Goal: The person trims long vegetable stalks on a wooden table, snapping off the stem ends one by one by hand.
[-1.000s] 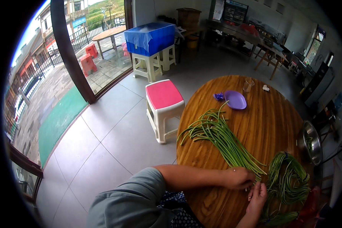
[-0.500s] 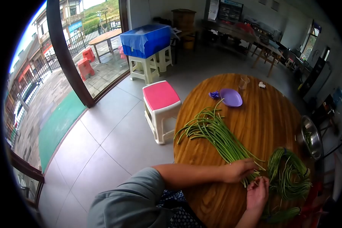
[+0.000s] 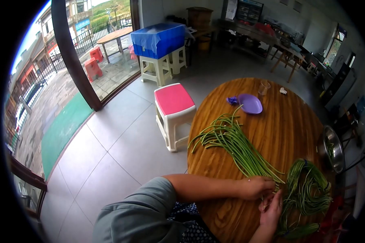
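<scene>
A loose spread of long green stems, which look like garlic scapes (image 3: pixel 241 149), lies across the round wooden table (image 3: pixel 288 121). My left hand (image 3: pixel 257 187) is over the near ends of these stems, its fingers closed in a pinch. Just below it, my right hand (image 3: pixel 271 207) is also closed, fingertips almost touching the left ones. A thin stem end seems to show between the two hands; the fingers hide most of it. To the right of my hands sits a coiled bundle of garlic scapes (image 3: pixel 310 186), with a smaller tied bundle (image 3: pixel 302 231) nearer me.
Toward the far side of the table are a purple bowl (image 3: pixel 250 104), a purple-blue bunch of ties (image 3: pixel 232 100), a clear cup (image 3: pixel 263 88) and crumpled white tissue (image 3: pixel 283 91). A metal basin (image 3: pixel 332 149) stands at the right edge. A pink-topped stool (image 3: pixel 174 99) is left of the table.
My hands have drawn closer together, and the left has moved slightly down over the stem ends. My right fingers have curled inward. The view has shifted a little.
</scene>
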`<state>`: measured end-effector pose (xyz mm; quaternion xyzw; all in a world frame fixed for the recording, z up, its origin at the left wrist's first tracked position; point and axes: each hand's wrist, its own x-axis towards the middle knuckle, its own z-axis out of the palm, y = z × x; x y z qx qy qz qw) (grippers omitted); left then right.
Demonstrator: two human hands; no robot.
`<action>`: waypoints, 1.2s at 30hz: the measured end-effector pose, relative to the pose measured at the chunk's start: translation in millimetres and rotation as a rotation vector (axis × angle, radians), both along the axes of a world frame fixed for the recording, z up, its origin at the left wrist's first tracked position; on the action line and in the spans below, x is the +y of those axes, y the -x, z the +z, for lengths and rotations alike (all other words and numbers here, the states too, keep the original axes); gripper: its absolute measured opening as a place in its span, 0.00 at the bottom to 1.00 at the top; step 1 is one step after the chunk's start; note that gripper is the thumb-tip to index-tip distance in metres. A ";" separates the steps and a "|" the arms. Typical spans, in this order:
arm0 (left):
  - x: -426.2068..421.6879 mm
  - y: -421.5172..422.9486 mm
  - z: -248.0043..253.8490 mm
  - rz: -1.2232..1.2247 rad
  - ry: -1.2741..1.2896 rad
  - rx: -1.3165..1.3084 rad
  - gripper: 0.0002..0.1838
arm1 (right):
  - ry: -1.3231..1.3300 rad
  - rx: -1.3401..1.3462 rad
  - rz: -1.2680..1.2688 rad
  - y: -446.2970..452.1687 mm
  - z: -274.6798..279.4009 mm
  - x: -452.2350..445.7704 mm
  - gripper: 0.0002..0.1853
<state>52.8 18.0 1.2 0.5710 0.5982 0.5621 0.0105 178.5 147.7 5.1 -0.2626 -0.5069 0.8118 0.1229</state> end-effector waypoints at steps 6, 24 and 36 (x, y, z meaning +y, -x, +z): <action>-1.8 -0.4 2.3 -0.040 -0.008 -0.002 0.05 | -0.219 -0.014 -0.056 1.4 7.6 -5.7 0.18; -0.5 15.4 -3.4 0.126 0.134 -0.259 0.05 | -1.680 0.283 -0.079 3.7 6.2 -33.2 0.14; 1.8 10.4 -0.6 0.085 -0.072 -0.043 0.09 | 0.422 0.385 -0.029 2.6 -3.8 23.8 0.16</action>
